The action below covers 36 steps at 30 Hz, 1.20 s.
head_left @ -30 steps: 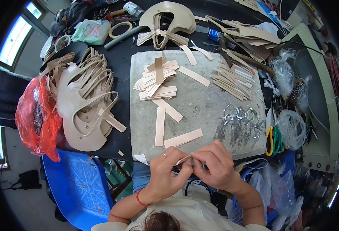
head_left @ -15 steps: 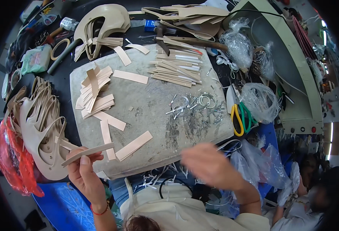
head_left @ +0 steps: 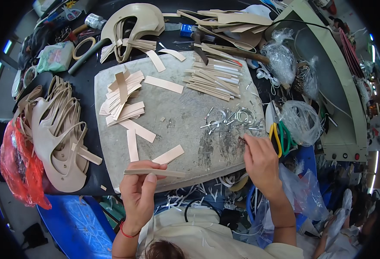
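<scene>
My left hand (head_left: 139, 190) is closed around a narrow beige strap (head_left: 172, 173), held edge-on above the front edge of the pale work slab (head_left: 177, 121). Over the slab's right side, my right hand (head_left: 263, 166) has its fingertips pinched together. Anything between those fingertips is too small to make out. Just beyond them lie small metal rings (head_left: 245, 115) and scattered metal pins. Flat beige strips (head_left: 123, 99) are heaped on the slab's left, with a few loose ones nearer me. A stack of narrow folded straps (head_left: 213, 82) lies at the back right.
Yellow-and-green-handled scissors (head_left: 275, 140) lie beside the slab's right edge, near clear plastic bags (head_left: 302, 123). Beige shaped pieces (head_left: 62, 164) and a red plastic bag (head_left: 19, 168) stand at left. A hammer (head_left: 200, 47) lies at the back.
My right hand has gone from the slab's front edge to beside the metal pieces. My left hand, still holding the strap, has moved right. The whole view has shifted slightly.
</scene>
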### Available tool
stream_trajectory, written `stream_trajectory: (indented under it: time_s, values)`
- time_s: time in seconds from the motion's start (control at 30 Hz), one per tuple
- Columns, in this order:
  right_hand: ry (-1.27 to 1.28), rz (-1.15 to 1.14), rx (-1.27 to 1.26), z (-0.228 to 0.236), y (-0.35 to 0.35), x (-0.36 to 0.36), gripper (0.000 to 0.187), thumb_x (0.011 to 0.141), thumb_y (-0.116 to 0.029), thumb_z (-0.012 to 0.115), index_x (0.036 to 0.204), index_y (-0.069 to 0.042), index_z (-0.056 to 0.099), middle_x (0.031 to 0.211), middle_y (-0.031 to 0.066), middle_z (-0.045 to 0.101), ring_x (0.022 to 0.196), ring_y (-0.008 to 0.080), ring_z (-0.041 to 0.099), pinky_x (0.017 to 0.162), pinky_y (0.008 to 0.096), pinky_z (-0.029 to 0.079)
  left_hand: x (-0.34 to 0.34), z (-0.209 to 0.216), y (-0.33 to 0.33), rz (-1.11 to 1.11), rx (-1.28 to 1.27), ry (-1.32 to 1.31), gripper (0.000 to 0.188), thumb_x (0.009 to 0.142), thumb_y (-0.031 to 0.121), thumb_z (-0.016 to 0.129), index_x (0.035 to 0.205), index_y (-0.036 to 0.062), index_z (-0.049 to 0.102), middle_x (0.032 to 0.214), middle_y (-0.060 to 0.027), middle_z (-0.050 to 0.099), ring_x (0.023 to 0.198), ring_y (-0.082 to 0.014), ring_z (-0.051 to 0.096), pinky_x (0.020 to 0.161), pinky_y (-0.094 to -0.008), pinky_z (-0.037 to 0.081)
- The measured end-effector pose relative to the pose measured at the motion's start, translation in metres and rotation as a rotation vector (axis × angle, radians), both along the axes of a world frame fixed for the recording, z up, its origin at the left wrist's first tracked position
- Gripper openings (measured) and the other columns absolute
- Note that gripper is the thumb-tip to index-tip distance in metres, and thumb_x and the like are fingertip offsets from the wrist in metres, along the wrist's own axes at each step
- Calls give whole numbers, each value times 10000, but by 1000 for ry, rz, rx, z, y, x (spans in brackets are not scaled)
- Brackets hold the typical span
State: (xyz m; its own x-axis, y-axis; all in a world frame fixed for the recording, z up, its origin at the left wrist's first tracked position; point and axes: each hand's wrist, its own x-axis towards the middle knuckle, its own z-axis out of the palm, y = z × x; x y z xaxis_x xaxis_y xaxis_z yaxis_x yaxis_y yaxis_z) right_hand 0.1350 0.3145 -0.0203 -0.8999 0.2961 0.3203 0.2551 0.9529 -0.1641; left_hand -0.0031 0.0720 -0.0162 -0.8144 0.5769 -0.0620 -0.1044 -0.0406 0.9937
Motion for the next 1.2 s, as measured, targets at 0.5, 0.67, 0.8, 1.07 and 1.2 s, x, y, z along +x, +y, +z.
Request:
stream_trajectory:
  time_s: [0.5, 0.67, 0.8, 1.07, 1.2]
  values:
    - [-80, -20, 112, 3, -8, -6, 265, 741, 1, 572, 1005, 9, 595, 814, 107, 558, 796, 266, 550, 698, 358, 463, 4, -7, -7, -58, 31, -3, 147, 900, -43, 450, 1009, -76, 542, 1053, -125, 553, 960, -194, 617, 801, -293, 525]
    - [-297, -73, 285, 4, -12, -14, 211, 734, -5, 544, 941, -12, 586, 764, 92, 507, 753, 257, 524, 662, 358, 447, 8, -3, -3, -69, 36, 25, 152, 907, -20, 443, 1014, -70, 538, 1047, -128, 551, 960, -201, 619, 820, -305, 522]
    - [-115, -55, 80, 10, 1, -14, 189, 736, 17, 540, 912, -38, 581, 783, 94, 515, 784, 274, 531, 680, 354, 453, 8, -3, -6, -55, 67, -48, 163, 920, -11, 435, 1040, -76, 523, 1038, -140, 560, 974, -231, 627, 845, -325, 528]
    - [-17, 75, -957, 23, -46, -23, 186, 798, 11, 654, 983, -7, 651, 808, 81, 644, 705, 138, 605, 620, 270, 474, 0, -2, -2, -119, 137, -390, 190, 962, 19, 377, 1095, -81, 468, 1046, -148, 543, 1001, -266, 618, 859, -361, 561]
    - [-85, 60, -1418, 22, -79, -38, 200, 819, -29, 671, 1016, -13, 641, 815, 62, 661, 721, 80, 604, 620, 225, 485, 1, -6, -1, -99, 142, -316, 182, 956, 1, 379, 1086, -92, 465, 1064, -139, 517, 995, -231, 608, 867, -350, 560]
